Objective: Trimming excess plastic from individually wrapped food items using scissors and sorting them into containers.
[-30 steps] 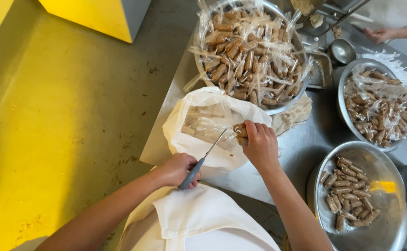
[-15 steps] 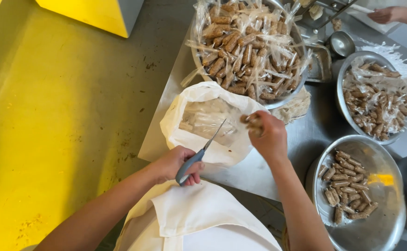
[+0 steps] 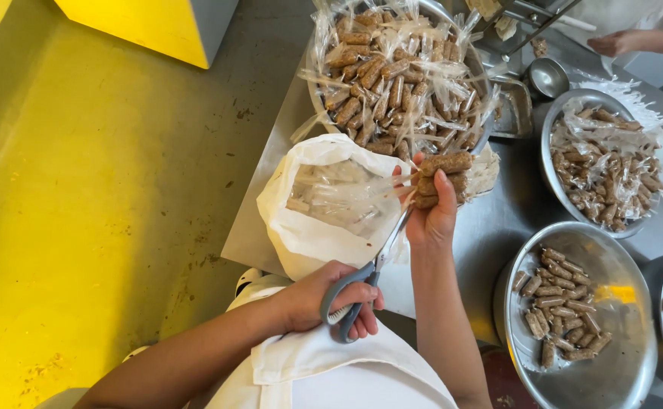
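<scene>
We grip brown wrapped rolls (image 3: 439,180) in our right hand (image 3: 431,216) above the white bag (image 3: 309,235); our left hand (image 3: 324,297) closes on grey-handled scissors (image 3: 365,280), blades pointing up toward the rolls' wrapper ends.

We count four metal bowls (image 3: 634,356) of brown rolls, one pair of scissors (image 3: 362,284), one white sack (image 3: 309,227), one small ladle (image 3: 547,76), and three hands in view, two of them ours.
</scene>
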